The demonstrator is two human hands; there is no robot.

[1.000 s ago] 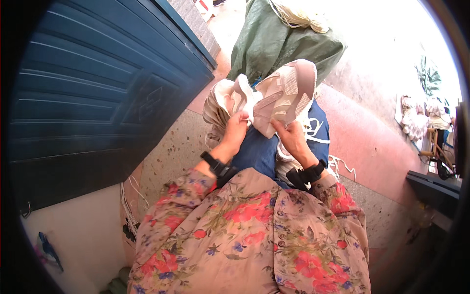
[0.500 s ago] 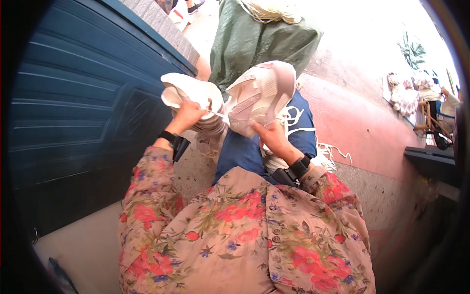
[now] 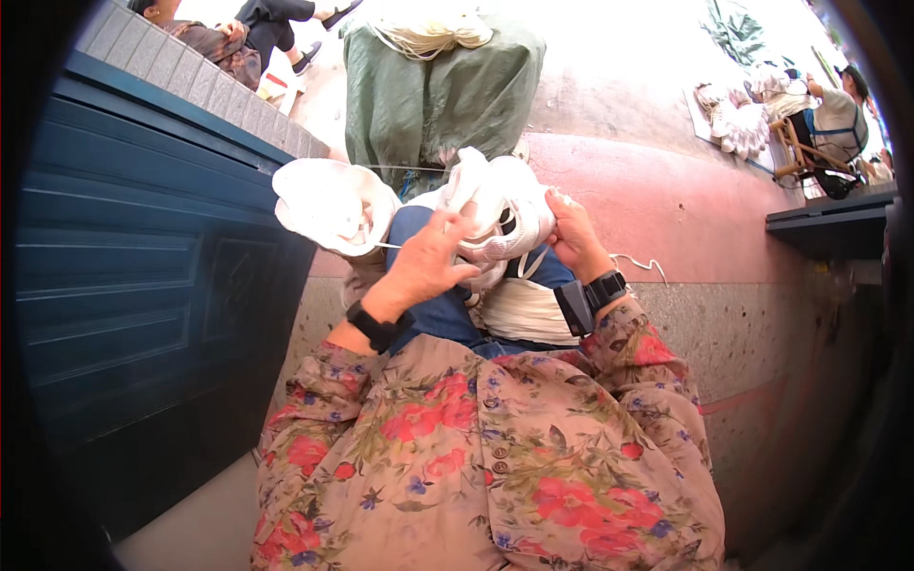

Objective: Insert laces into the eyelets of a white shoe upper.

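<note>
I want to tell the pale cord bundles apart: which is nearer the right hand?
The lap bundle, near the right hand; the other bundle lies farther, on the green cover.

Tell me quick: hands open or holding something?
Left hand: partly open at the white shoe; whether it holds anything can't be told.
Right hand: closed on that shoe's edge.

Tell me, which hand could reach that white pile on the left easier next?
Probably the left hand: it's nearer the white pile. The right hand is farther away and is holding the right side of the white shoe.
</note>
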